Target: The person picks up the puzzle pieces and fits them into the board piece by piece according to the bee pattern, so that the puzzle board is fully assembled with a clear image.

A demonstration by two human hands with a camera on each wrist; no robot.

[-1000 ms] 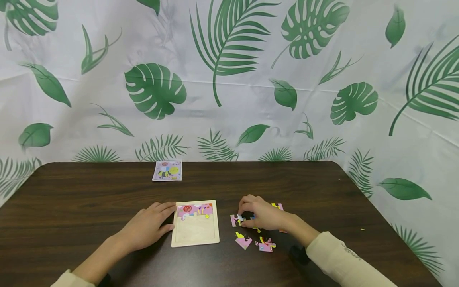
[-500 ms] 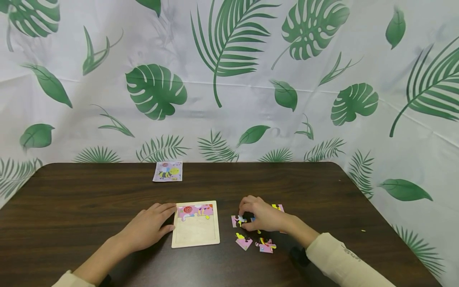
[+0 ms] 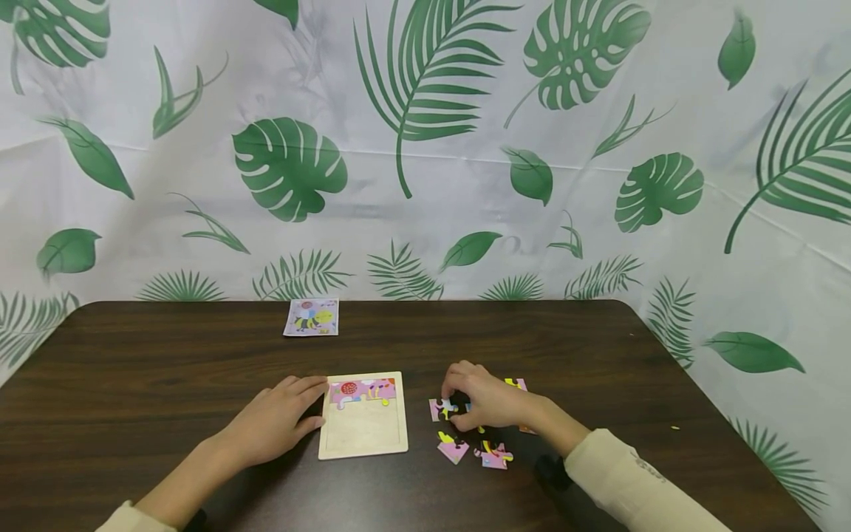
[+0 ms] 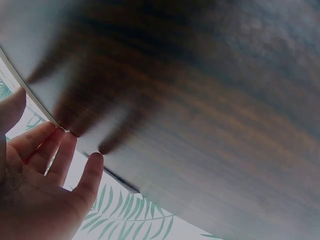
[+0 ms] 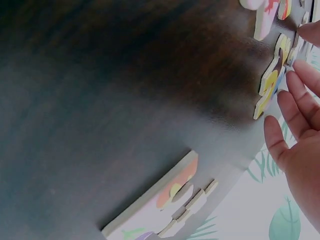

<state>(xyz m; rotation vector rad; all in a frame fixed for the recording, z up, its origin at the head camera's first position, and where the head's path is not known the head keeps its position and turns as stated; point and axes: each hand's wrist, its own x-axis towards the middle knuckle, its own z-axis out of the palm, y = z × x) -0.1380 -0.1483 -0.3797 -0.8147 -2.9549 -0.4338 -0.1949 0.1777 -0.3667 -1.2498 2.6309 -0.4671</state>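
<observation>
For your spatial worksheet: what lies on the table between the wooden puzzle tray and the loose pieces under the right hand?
In the head view, only bare dark table separates tray and pieces.

No words, numbers, brand marks or signs can be read in any of the views. The picture card [image 3: 310,317] at the far side of the counter [image 3: 133,384], beyond the puzzle tray [image 3: 362,436], carries only a cartoon drawing, and any lettering on it is too small to tell. The fitted pieces in the tray and the loose puzzle pieces [image 3: 473,448] to its right show coloured shapes but no print. The sleeve [image 3: 638,480] bears a faint mark near the cuff that is too blurred to read.
</observation>
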